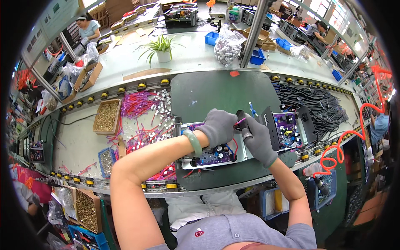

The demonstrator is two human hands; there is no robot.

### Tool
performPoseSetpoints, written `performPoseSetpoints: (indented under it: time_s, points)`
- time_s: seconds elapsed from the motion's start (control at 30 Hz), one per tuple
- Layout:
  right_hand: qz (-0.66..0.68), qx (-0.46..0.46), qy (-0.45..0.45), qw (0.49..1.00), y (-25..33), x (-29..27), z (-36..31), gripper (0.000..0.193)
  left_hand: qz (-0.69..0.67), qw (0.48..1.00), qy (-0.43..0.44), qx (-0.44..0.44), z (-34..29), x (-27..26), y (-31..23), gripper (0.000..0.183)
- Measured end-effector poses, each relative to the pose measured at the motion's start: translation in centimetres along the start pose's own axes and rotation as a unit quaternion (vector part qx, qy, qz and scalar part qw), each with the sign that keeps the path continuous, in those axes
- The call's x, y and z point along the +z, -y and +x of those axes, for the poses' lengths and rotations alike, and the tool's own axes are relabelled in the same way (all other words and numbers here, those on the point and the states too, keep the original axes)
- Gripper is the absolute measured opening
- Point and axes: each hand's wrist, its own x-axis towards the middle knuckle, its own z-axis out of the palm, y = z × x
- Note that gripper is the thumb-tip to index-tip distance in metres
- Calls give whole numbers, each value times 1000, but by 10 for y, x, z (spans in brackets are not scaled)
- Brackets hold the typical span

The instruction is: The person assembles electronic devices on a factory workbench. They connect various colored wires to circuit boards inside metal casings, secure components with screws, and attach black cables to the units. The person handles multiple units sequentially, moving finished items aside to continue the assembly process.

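Note:
In grey work gloves, my hands meet over an open metal chassis (246, 153) holding a purple circuit board (212, 156). My left hand (221, 126) is closed, its fingertips at a short pink-purple wire (240, 121). My right hand (259, 141) is closed round a black end panel (240, 114) beside that wire; its fingertips are partly hidden. A red wire (236, 146) curves up from the board below my hands. Just right of my right hand stands a second chassis with a purple board (287, 129) and black end plates.
Green boards (225, 93) lie on the roller line. Pink and red wire leads (139, 104) and a box of brass-coloured parts (107, 116) are left; black cables (310, 108) are right. A coiled orange air hose (341, 146) hangs at right. People work across the line.

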Motion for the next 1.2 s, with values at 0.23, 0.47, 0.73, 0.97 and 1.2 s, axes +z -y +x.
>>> performPoseSetpoints:
  time_s: [0.23,0.47,0.73,0.97,1.2]
  points:
    - [3,32,26,999,-3,-4,0,42,-43,997,-64,-3,-21,-22,-3,23]
    - [-57,31,29,997,-1,-1,-1,47,-527,840,-55,-116,-32,-30,-6,20]
    - [-77,22,44,996,-10,0,-1,48,-116,991,27,-69,-19,-27,7,24]
    - [-72,30,43,996,-6,-1,-2,44,-142,989,-23,-36,-21,-10,14,20]
    - [-70,22,33,997,-3,3,-4,47,-109,994,-10,21,-10,-5,18,15]
